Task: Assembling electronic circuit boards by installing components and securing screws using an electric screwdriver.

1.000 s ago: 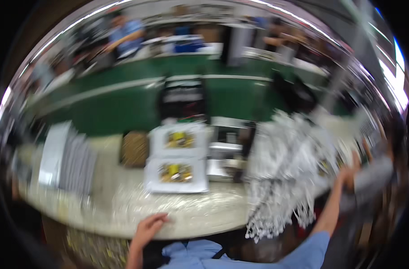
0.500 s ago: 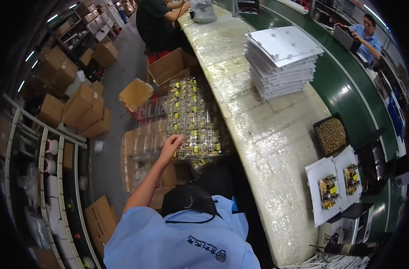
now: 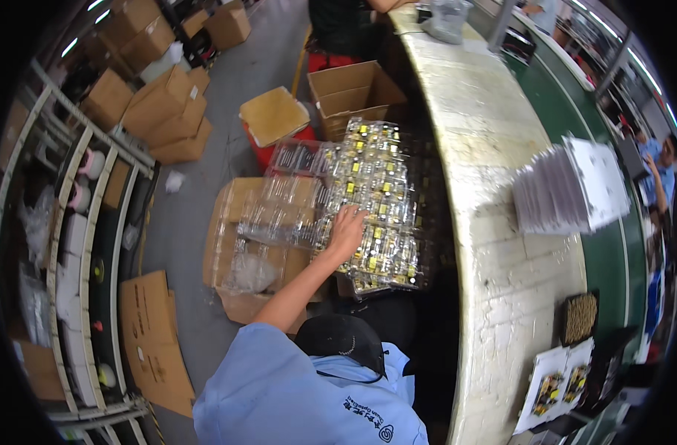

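My left hand [image 3: 347, 231] reaches in from a blue sleeve and lies over clear plastic trays of circuit boards [image 3: 383, 172]. Its fingers look apart and slightly bent, with the tips against the boards near the tray's left side. I can see nothing lifted in it. Many boards carry a yellow block, and the trays form a stack beside the long bench. Left of my hand, emptied-looking clear trays [image 3: 283, 211] rest over an open cardboard box [image 3: 221, 237]. My right hand is not in view.
The long bench [image 3: 494, 297] bears a tall stack of white panels [image 3: 602, 185]. Two white panels [image 3: 530, 415] with circuit boards and a dark bin [image 3: 580, 317] of small parts stand at right. Cartons [image 3: 164, 111] and a rack [image 3: 90, 297] line the left. A co-worker [image 3: 346, 30] sits ahead.
My left hand has moved from beside the trays onto the boards, and its fingers have reached out from a curled pose. The whole view has shifted, so the bench sits farther right.
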Motion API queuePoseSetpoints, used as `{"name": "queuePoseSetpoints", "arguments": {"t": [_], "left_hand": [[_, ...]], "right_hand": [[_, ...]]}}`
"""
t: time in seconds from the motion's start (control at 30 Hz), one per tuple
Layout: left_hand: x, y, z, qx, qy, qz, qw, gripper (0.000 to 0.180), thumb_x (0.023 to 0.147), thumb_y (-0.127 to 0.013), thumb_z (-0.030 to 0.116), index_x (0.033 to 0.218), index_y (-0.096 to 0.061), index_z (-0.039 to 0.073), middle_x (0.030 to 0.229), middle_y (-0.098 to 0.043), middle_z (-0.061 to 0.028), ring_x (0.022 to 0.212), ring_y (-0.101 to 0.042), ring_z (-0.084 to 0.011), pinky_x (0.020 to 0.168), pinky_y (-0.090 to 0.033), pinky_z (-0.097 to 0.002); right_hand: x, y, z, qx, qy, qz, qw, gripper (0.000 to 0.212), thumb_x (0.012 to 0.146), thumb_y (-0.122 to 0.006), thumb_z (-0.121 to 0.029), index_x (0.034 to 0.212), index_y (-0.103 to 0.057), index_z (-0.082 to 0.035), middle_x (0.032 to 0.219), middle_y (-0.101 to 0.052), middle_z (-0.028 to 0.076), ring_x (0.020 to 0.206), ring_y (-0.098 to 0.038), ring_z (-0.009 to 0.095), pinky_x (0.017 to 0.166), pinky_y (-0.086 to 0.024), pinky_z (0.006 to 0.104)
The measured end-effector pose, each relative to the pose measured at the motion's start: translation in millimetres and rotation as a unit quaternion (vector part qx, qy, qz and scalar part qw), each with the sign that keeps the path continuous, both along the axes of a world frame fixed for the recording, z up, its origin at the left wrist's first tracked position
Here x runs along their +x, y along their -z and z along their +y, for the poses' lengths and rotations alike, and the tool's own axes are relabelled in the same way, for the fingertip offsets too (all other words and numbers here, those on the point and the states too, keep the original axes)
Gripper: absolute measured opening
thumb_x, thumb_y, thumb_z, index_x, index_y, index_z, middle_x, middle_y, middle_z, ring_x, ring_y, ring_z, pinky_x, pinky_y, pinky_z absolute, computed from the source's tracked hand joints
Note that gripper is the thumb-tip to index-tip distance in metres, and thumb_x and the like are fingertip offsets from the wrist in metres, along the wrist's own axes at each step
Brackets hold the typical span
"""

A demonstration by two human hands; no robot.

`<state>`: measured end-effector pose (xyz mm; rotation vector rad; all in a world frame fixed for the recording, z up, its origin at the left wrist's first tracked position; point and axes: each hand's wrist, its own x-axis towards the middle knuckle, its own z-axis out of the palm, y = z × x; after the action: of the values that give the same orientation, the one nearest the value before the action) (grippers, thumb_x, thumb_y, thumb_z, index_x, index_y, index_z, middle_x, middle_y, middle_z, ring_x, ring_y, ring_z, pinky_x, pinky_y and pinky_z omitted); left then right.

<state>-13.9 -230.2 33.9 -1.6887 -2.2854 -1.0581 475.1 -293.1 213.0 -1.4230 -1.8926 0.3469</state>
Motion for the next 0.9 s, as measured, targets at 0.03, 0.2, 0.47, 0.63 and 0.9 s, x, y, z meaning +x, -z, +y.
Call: {"name": "queuePoseSetpoints", "arguments": {"t": [0.03, 0.2, 0.47, 0.63, 0.9], "left_hand": [[-2.9, 4.0, 4.9, 0.000, -0.015, -0.009, 1.000, 0.034, 0.081, -0.061, 0.000, 0.115, -0.062, 0.003, 0.109, -0.059, -0.0162, 0.110, -0.051, -0.0376, 0.096, -0.040, -0.0482], [-18.2, 19.9, 5.4, -0.119, 0.004, -0.054, 0.991, 0.037, 0.080, -0.058, -0.001, 0.116, -0.063, 0.003, 0.110, -0.060, -0.0175, 0.105, -0.051, -0.0360, 0.093, -0.038, -0.0453], [-3.0, 19.5, 12.2, -0.115, -0.007, -0.063, 0.991, 0.026, 0.077, -0.057, -0.007, 0.098, -0.069, 0.004, 0.096, -0.057, -0.0136, 0.098, -0.051, -0.0304, 0.091, -0.040, -0.0426], [21.5, 38.8, 25.8, -0.054, -0.006, -0.082, 0.995, 0.026, 0.076, -0.058, -0.007, 0.096, -0.069, 0.006, 0.095, -0.053, -0.0133, 0.096, -0.049, -0.0283, 0.093, -0.038, -0.0424], [5.5, 15.6, 11.9, -0.081, 0.019, -0.112, 0.990, 0.038, 0.071, -0.059, -0.008, 0.103, -0.071, 0.009, 0.097, -0.053, -0.0089, 0.102, -0.046, -0.0278, 0.096, -0.035, -0.0384]], "right_hand": [[-17.4, -5.2, 0.1, -0.011, -0.016, -0.007, 1.000, 0.021, 0.094, -0.049, 0.001, 0.110, -0.060, 0.004, 0.106, -0.063, 0.015, 0.098, -0.062, 0.025, 0.091, -0.050, 0.0334], [-71.0, -25.5, 7.0, -0.079, -0.089, -0.046, 0.992, 0.017, 0.096, -0.048, 0.001, 0.107, -0.061, 0.004, 0.103, -0.063, 0.015, 0.094, -0.062, 0.024, 0.089, -0.051, 0.0324], [-152.9, 21.1, 108.2, -0.093, -0.170, 0.027, 0.981, 0.026, 0.085, -0.057, 0.012, 0.109, -0.063, 0.004, 0.095, -0.056, 0.013, 0.089, -0.057, 0.021, 0.082, -0.049, 0.0281], [-162.0, 14.6, 107.3, -0.220, -0.067, 0.126, 0.965, 0.014, 0.097, -0.058, -0.008, 0.106, -0.064, 0.002, 0.096, -0.060, 0.003, 0.089, -0.054, 0.009, 0.083, -0.044, 0.0218], [-148.1, 28.7, 116.5, -0.201, -0.084, 0.141, 0.966, 0.016, 0.098, -0.057, -0.010, 0.108, -0.064, 0.002, 0.099, -0.060, 0.003, 0.089, -0.053, 0.009, 0.084, -0.043, 0.0221]]}}
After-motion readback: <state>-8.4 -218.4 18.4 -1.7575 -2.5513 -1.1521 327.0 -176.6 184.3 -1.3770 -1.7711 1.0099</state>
